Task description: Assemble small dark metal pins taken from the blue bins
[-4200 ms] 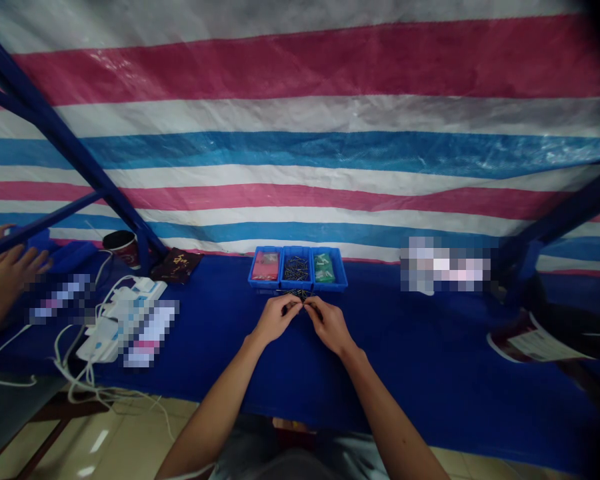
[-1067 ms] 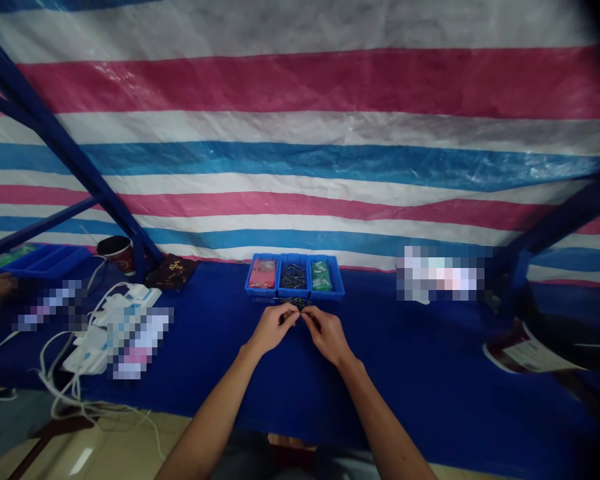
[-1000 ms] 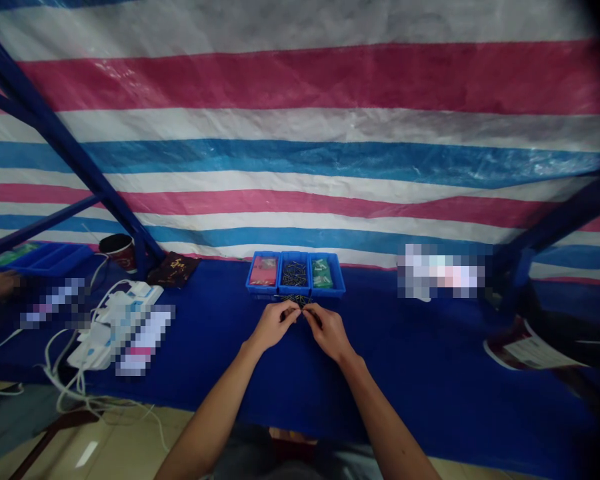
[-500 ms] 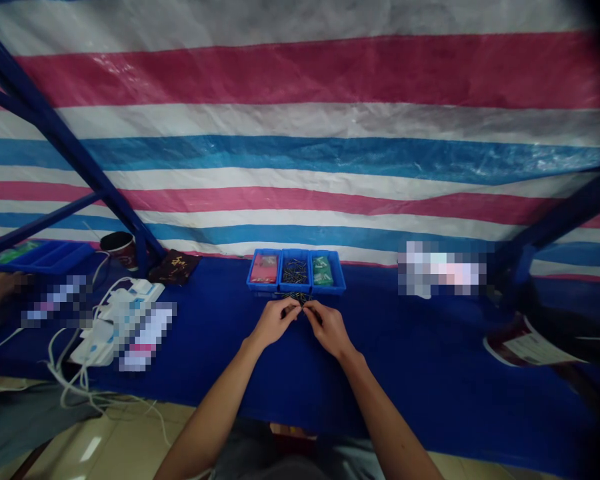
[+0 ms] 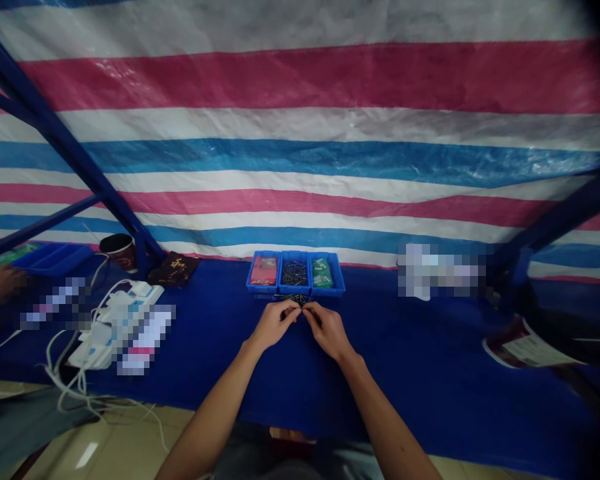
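Observation:
My left hand [image 5: 275,323] and my right hand [image 5: 327,327] meet fingertip to fingertip just in front of the blue bins. Both are closed in a pinch; what the fingers hold, if anything, is too small to make out. Right behind the fingertips lies a small pile of dark screws [image 5: 294,298]. The middle blue bin [image 5: 295,254] holds more dark screws [image 5: 294,273]. In the left bin is a pink packet [image 5: 264,272], and in the right one a green packet [image 5: 322,272] with pale small pieces on it.
A white power strip [image 5: 115,323] with tangled cables lies on the blue table [image 5: 400,373] at left. Behind it are a brown packet [image 5: 174,268] and a paper cup [image 5: 119,252]. Another person's hand [image 5: 0,293] is at far left. A large cup-like container [image 5: 530,343] lies at right.
My hands stay together in the same place with almost no movement. The view has tilted very slightly, and the other person's hand at far left has shifted a little.

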Demonstrator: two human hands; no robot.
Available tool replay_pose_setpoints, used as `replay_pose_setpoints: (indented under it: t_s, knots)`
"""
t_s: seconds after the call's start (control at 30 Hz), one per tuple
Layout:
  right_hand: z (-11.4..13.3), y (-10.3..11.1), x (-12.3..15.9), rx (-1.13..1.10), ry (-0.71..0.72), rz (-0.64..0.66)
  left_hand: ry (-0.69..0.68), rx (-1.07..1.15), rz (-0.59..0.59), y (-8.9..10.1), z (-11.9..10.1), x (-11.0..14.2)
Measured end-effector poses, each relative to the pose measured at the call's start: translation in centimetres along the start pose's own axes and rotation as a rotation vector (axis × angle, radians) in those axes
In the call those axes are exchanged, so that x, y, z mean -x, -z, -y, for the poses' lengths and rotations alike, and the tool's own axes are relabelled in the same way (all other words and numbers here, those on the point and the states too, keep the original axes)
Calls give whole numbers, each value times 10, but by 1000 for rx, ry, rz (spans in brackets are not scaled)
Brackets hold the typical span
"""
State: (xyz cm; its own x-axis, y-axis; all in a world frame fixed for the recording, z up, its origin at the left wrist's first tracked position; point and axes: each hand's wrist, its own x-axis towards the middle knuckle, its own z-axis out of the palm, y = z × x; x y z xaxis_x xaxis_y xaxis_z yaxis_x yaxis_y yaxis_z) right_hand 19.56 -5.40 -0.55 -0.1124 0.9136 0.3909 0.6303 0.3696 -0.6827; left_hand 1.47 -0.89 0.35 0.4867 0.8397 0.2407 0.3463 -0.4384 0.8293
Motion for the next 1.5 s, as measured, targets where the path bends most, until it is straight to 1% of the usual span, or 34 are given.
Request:
replay_pose_setpoints:
  t_s: [0.27, 0.57, 1.1, 1.5]
  knots:
    - [-2, -2, 0, -42, -11, -46, -8, 0, -2, -1, 3, 0]
    - [-1, -1, -1, -24, 1, -14, -12, 3, -7, -1, 3, 0]
    - [-3, -2, 0, -32, 8, -23, -9, -10, 0, -1, 3, 0]
    - [-3, -2, 0, -39, 8, -16, -17, -14, 13, -2, 7, 0]
